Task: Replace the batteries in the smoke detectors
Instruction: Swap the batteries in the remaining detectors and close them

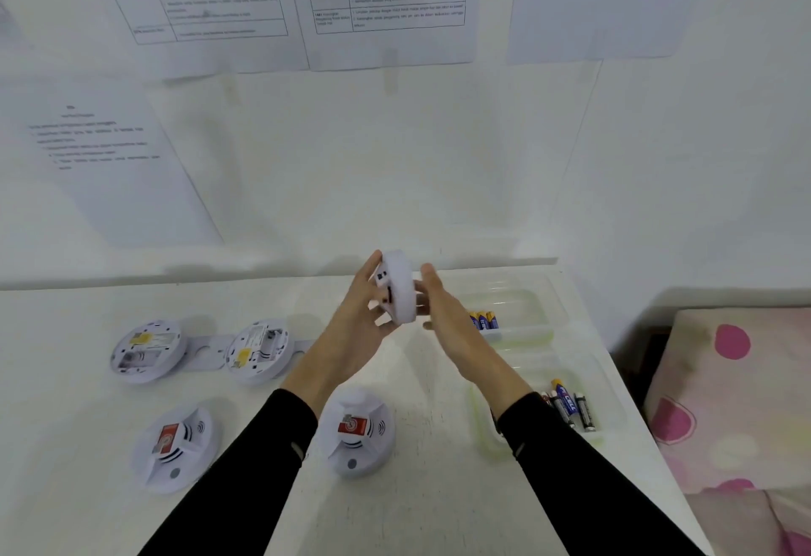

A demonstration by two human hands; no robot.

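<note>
Left hand (366,314) gripped the smoke detector (398,287) on edge | right hand (439,307), fingers straight, pressed its other face | opening probably needed a firm, even twist.

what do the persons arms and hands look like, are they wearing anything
The left hand and right hand are bare: no gloves, and no ring or watch shows. Each arm is covered to the wrist by a close-fitting black long sleeve, the left sleeve and the right sleeve. Each sleeve has a small pale mark near the cuff, too small to tell what it is.
</note>
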